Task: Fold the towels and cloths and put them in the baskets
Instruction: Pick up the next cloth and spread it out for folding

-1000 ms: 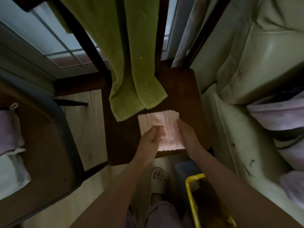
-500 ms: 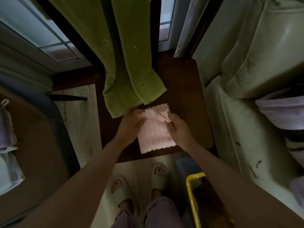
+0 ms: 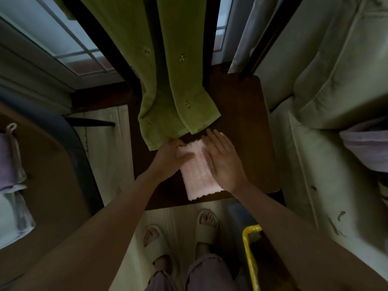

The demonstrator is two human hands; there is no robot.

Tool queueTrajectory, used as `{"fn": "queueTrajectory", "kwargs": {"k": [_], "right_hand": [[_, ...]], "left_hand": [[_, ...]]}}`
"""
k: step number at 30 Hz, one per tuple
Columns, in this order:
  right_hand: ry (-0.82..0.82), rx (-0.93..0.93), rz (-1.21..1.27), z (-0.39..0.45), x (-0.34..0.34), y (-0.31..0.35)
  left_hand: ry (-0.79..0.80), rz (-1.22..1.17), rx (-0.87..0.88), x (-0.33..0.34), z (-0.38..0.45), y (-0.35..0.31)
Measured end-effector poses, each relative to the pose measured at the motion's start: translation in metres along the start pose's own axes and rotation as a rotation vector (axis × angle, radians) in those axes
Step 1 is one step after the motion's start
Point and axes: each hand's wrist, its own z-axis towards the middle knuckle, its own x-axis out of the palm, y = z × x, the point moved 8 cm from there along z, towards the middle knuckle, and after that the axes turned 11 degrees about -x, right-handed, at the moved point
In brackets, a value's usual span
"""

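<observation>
Pink cloth, folded into a narrow strip, lying at the table near edge, its lower end reaching that edge. Left hand pinches the far left corner; right hand presses flat on top, fingers straight. Risk: the fold may spring open once the pressure lifts, or the strip may slide off the near edge. Count: one pink cloth, one green towel hanging onto the far edge, one yellow basket, two hands.

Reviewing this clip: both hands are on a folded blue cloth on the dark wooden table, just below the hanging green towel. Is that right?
Not quite. In the head view the cloth is pink, not blue. Otherwise correct: left hand and right hand are on it, on the dark wooden table, just below the hanging green towel.
</observation>
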Motion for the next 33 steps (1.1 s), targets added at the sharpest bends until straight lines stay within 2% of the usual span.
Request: {"fn": "queueTrajectory", "kwargs": {"k": [2, 5, 7, 9, 13, 16, 18, 20, 22, 23, 25, 26, 27, 29, 33], "right_hand": [[0.109, 0.042, -0.009, -0.007, 0.018, -0.005], [0.166, 0.078, -0.041, -0.010, 0.029, -0.011], [0.185, 0.087, -0.074, -0.010, 0.032, -0.013], [0.173, 0.114, -0.101, -0.011, 0.033, -0.014], [0.180, 0.168, -0.145, -0.011, 0.037, -0.014], [0.142, 0.225, -0.119, -0.008, 0.028, -0.009], [0.096, 0.181, -0.077, -0.017, 0.015, 0.001], [0.098, 0.059, -0.030, -0.032, 0.006, 0.018], [0.138, -0.028, -0.008, -0.044, 0.008, 0.028], [0.149, -0.050, -0.012, -0.045, 0.012, 0.029], [0.171, -0.063, -0.044, -0.043, 0.023, 0.027], [0.192, -0.057, -0.064, -0.041, 0.030, 0.026], [0.215, -0.047, -0.085, -0.040, 0.036, 0.025], [0.238, -0.009, -0.122, -0.041, 0.045, 0.023], [0.235, 0.034, -0.146, -0.042, 0.049, 0.026]], "left_hand": [[0.030, 0.031, 0.008, 0.002, 0.002, 0.003], [0.099, 0.038, -0.008, 0.005, 0.005, 0.004], [0.188, -0.143, -0.080, 0.006, 0.005, 0.005], [0.198, -0.293, -0.113, 0.003, 0.006, 0.006], [0.044, -0.393, -0.145, 0.001, 0.007, 0.022], [-0.099, -0.374, -0.098, -0.005, 0.002, 0.020], [-0.177, -0.425, -0.050, -0.017, -0.008, 0.016], [-0.294, -0.444, -0.073, -0.032, -0.023, 0.023], [-0.329, -0.523, -0.234, -0.031, -0.040, 0.046], [-0.268, -0.630, -0.398, -0.019, -0.050, 0.062], [-0.038, -0.887, -0.772, 0.021, -0.078, 0.086], [0.060, -0.986, -0.877, 0.038, -0.091, 0.089], [0.115, -1.085, -0.919, 0.050, -0.099, 0.088], [0.125, -1.257, -0.905, 0.061, -0.102, 0.085], [0.090, -1.247, -0.857, 0.060, -0.094, 0.076]]}}
